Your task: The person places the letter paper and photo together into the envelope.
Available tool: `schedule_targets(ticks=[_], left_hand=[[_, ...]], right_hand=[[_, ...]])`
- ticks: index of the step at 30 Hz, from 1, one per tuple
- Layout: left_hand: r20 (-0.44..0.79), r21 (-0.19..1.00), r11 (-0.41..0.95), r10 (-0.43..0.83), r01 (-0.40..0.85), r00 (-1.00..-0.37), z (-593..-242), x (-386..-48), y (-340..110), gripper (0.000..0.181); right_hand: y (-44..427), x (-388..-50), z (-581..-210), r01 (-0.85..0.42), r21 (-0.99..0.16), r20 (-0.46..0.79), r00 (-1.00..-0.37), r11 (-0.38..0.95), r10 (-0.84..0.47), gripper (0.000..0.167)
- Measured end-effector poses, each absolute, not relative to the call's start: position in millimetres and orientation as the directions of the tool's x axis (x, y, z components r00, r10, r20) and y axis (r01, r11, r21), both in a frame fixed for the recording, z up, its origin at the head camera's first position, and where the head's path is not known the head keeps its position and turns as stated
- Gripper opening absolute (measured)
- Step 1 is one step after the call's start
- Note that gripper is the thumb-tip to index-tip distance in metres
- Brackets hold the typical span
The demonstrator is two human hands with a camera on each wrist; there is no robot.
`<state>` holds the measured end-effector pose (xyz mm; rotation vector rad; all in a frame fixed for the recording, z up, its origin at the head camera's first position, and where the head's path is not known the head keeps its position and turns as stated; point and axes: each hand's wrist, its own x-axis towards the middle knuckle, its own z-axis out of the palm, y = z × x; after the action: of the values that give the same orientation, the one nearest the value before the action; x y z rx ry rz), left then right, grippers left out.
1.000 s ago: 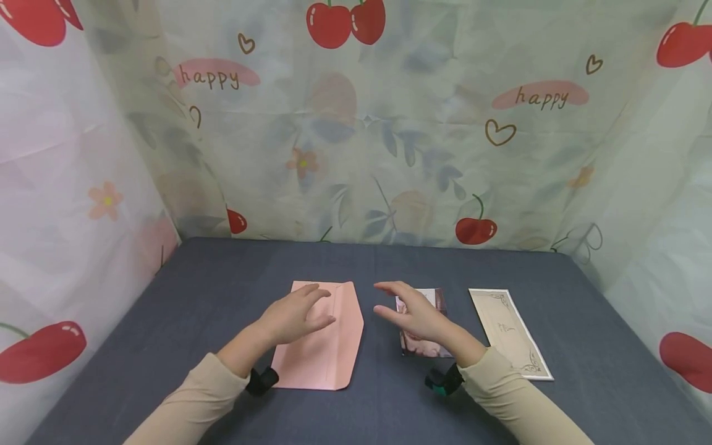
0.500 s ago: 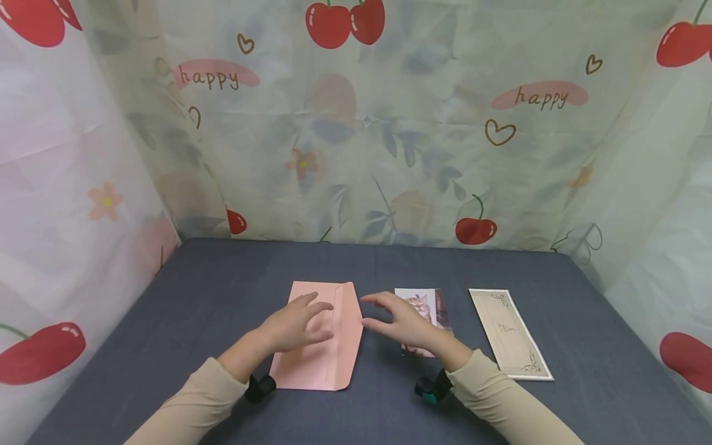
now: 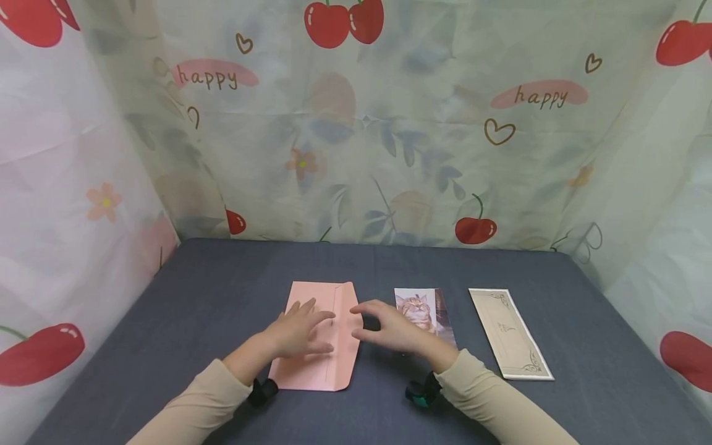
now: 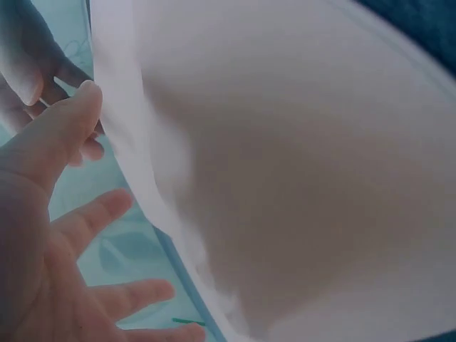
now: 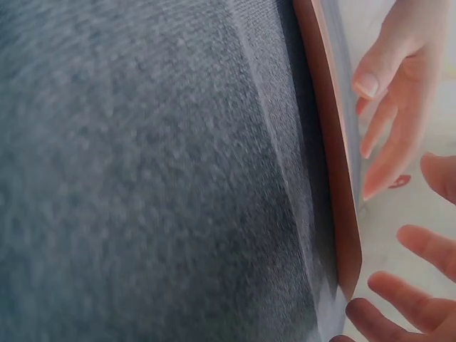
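"Happy"-printed curtain backs spread fingers, left hand above pink envelope, right hand at its flap.

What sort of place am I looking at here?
Probably a small makeshift booth for tabletop work. Patterned sheets with cherries and the word "happy" hang around the back and sides of a dark-covered table, where a pink envelope and a cat picture lie.
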<state>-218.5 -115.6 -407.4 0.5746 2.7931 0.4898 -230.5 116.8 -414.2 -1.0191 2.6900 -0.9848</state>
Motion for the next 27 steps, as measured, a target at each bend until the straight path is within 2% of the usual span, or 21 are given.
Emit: schedule_targets(ticks=[19,27], left_hand=[[-0.240,0.349,0.888,0.392,0.298,-0.888,-403.5,-210.2,-110.3,0.064],[-0.255,0.332,0.899,0.378,0.286,-0.890,-403.9,-210.2,-109.0,0.063]], right_hand=[[105.5,-231.4,-416.5,-0.539,-0.564,0.001,-0.758,0.625,-0.653,0.047],[103.8,-232.5,-416.8,-0.540,-0.528,-0.061,-0.746,0.655,-0.664,0.054]])
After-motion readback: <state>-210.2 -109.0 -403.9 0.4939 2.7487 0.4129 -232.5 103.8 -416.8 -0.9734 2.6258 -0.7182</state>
